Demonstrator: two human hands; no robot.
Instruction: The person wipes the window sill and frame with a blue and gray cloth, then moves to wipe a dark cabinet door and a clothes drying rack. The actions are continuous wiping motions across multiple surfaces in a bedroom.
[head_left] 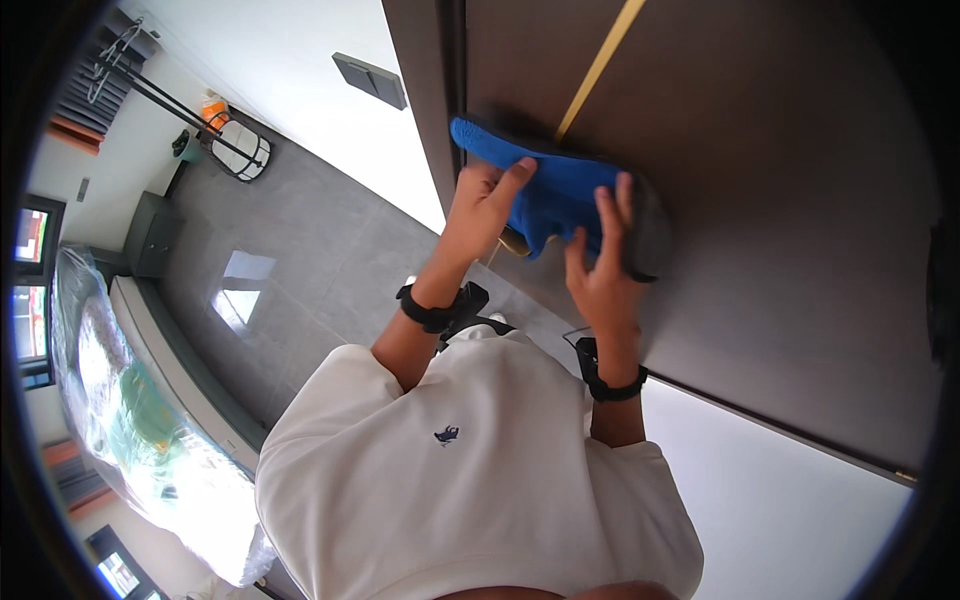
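Note:
A blue cloth [565, 185] is bunched up against the dark brown door [770, 230]. A dark grey edge shows along its top and right side. My left hand [487, 205] is closed on the left part of the cloth, its thumb laid over the blue face. On the right part of the cloth rests my right hand [607, 265], its fingers spread and a little blurred. Below the cloth, a small gold-coloured piece [515, 241] peeks out near my left hand; its kind is mostly hidden. A narrow gold strip [600, 70] runs up the door from behind the cloth.
To the left, a grey switch plate [370, 80] sits on the white wall [300, 55]. Grey floor tiles [330, 240] lie below. Farther left are a clothes rack [160, 95], a round basket [240, 148], a grey cabinet [153, 235] and a plastic-covered bed [150, 420].

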